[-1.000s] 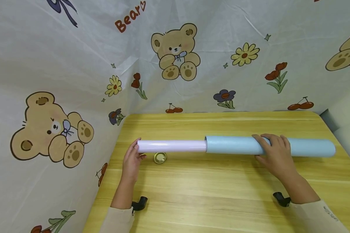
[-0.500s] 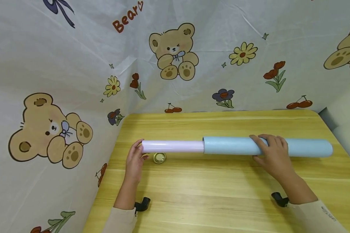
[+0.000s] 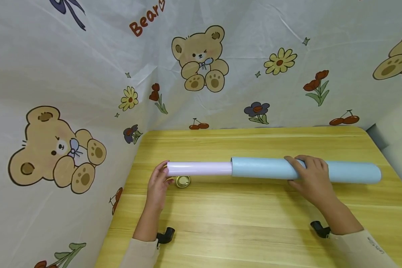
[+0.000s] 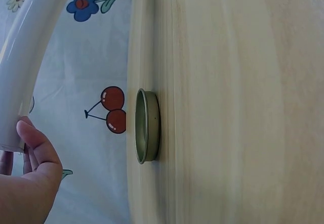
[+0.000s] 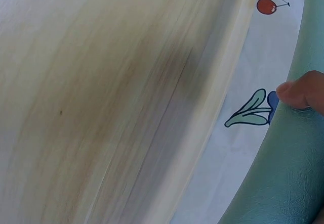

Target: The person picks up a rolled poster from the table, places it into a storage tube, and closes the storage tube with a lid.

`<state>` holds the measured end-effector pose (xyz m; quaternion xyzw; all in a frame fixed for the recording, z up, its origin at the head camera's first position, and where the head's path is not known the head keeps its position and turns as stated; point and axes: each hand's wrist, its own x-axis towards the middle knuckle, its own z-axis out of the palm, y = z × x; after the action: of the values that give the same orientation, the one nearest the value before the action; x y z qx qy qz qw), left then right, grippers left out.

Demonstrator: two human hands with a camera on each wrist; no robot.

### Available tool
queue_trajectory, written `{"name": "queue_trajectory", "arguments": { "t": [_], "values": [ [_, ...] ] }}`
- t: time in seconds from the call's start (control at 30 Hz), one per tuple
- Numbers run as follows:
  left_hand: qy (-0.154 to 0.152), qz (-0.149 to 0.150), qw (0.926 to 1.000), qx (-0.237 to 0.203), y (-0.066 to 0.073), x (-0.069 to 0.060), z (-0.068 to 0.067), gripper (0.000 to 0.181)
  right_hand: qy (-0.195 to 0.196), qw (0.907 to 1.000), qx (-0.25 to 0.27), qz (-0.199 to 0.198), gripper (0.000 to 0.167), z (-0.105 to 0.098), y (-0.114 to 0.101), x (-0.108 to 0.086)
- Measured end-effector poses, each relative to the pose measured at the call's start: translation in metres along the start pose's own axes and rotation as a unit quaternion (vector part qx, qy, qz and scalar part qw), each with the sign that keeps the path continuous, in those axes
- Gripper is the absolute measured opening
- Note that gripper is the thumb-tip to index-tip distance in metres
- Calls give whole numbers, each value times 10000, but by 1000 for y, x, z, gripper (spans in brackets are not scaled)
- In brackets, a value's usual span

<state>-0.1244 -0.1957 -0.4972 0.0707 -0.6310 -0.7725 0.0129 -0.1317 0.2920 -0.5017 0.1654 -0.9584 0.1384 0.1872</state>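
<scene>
A pale lilac roll [image 3: 201,168] lies partly inside a wider light blue tube [image 3: 261,168], its left part sticking out of the tube's left mouth. My left hand [image 3: 157,188] holds the roll's free left end between thumb and fingers; the left wrist view shows the thumb against the white-looking roll [image 4: 25,57]. Around the middle of the blue tube my right hand [image 3: 313,180] is curled from above. In the right wrist view the thumb [image 5: 304,91] presses on the tube [image 5: 283,168]. How far the roll reaches inside is hidden.
A round gold lid [image 3: 182,181] sits on the wooden table [image 3: 241,223] just below the roll, near my left hand; its raised rim [image 4: 148,126] shows in the left wrist view. Behind the table hangs a cloth [image 3: 120,44] printed with bears and flowers.
My left hand has moved to the right with the roll's end, and less of the roll shows outside the tube. My right hand and the tube have shifted slightly left.
</scene>
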Motion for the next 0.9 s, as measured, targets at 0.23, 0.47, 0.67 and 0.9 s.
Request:
{"name": "queue_trajectory", "arguments": {
  "t": [0.23, 0.47, 0.67, 0.9],
  "values": [
    [-64, -11, 10000, 4, 0, -1, 2, 47, 8, 10000, -27, -29, 93, -1, -1, 1],
    [-128, -104, 9999, -35, -1, -2, 4, 43, -14, 10000, -45, -39, 94, -2, -4, 1],
    [-137, -144, 9998, -22, -6, -2, 6, 45, -26, 10000, -42, -76, 94, -2, -6, 1],
    [-124, -168, 9996, -165, -12, -4, 10, 45, 16, 9999, -40, -116, 94, -2, -8, 1]
  ]
}}
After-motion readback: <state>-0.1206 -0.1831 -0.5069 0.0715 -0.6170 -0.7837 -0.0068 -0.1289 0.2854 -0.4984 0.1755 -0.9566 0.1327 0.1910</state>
